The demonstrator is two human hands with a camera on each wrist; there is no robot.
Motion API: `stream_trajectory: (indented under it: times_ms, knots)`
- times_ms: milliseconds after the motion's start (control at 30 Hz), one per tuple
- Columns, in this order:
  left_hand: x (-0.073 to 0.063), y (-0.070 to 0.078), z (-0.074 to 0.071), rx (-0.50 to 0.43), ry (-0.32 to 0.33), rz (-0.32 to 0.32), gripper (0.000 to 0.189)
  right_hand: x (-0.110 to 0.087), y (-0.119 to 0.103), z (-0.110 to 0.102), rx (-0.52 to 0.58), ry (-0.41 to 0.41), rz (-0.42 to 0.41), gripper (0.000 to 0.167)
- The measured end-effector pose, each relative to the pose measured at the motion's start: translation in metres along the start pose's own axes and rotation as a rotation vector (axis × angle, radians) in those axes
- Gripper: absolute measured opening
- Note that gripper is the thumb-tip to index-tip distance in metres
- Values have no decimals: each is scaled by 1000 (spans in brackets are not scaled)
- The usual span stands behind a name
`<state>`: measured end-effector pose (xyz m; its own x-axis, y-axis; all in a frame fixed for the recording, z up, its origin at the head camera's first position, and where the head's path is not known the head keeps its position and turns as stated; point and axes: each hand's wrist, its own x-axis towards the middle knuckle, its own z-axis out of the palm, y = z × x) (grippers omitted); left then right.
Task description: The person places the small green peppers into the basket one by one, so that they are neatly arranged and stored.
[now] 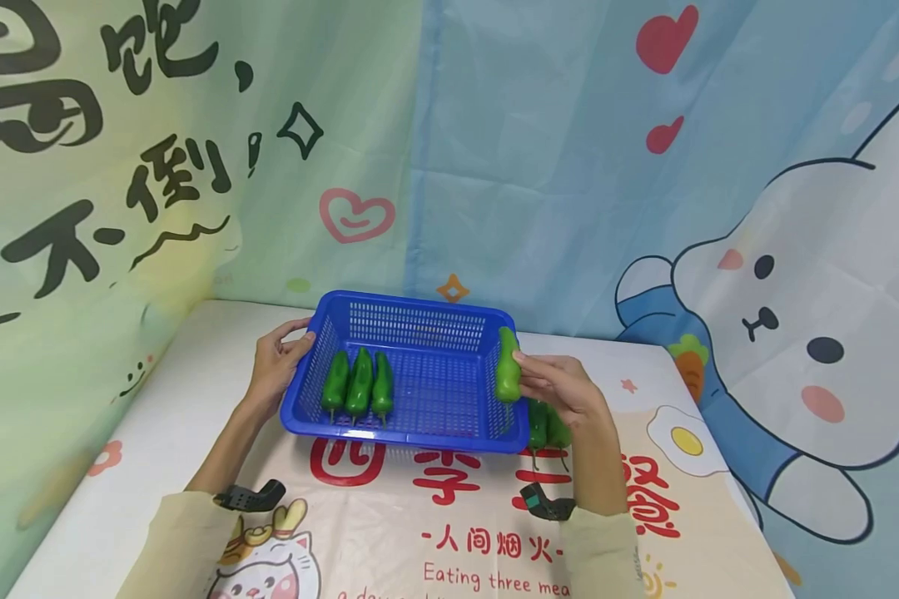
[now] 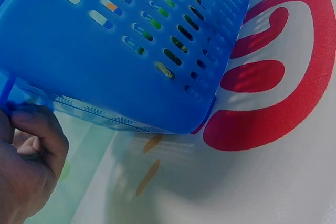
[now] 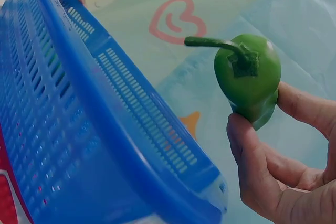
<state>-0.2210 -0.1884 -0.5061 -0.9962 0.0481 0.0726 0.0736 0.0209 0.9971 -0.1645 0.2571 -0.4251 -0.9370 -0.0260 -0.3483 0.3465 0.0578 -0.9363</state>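
Note:
A blue plastic basket (image 1: 434,437) with slotted walls stands tilted toward me on the table. My left hand (image 1: 275,362) grips its left rim; the left wrist view shows the curled fingers (image 2: 44,135) at the basket's edge. Inside, three dark green peppers (image 1: 359,384) lie side by side at the left. My right hand (image 1: 565,384) pinches a lighter green pepper (image 1: 508,366) at the basket's right rim. In the right wrist view that pepper's stem end (image 3: 245,64) faces the camera, between thumb and fingers. More green peppers (image 1: 538,424) lie on the table, partly hidden by the right hand.
The table (image 1: 389,532) wears a printed cover with red lettering and cartoon figures. Behind it hangs a printed cloth (image 1: 524,166) in green and blue, close to the table's back edge. A black band (image 1: 253,497) sits on each wrist.

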Motion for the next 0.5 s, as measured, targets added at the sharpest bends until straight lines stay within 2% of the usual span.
stream_trajectory:
  times_ms: [200,500]
  knots:
    - [1,1,0,2,0,9,51,9,-4,16,-25,24,0,64]
    - [0,0,0,5,3,-3,51,20,1,37,-31,36,-46,58]
